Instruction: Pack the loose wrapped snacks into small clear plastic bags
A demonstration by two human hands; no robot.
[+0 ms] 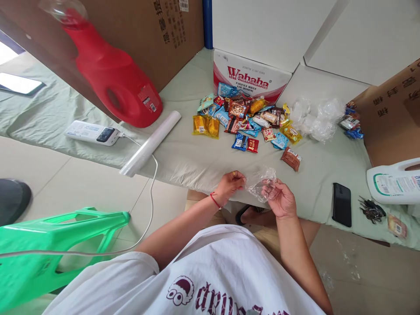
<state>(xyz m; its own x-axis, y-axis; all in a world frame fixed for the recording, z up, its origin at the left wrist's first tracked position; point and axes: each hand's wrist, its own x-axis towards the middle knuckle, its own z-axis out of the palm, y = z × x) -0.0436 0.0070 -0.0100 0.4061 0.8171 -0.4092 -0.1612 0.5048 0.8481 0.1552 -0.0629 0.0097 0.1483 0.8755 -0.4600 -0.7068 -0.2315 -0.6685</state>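
Between my two hands, over the front edge of the cloth-covered surface, a thin crumpled piece of see-through plastic film [259,186] is stretched out. My left hand [227,189], with a red string on the wrist, pinches its left end. The fingers of my right hand [282,200] close on its other end. Beyond them lies a heap of small wrapped snacks [238,109] in many colours. A brown snack packet [291,159] sits apart from the heap, nearest my right hand. Crumpled see-through plastic [316,118] is piled to the right of the heap.
A Wahaha box [252,76] stands behind the snacks. Leftward are a plastic film roll [152,142], a red jug [114,78] and a power bank [92,132] with a cable. A phone [341,204], keys [372,210] and a white bottle [395,181] lie right. A green stool [65,227] stands below.
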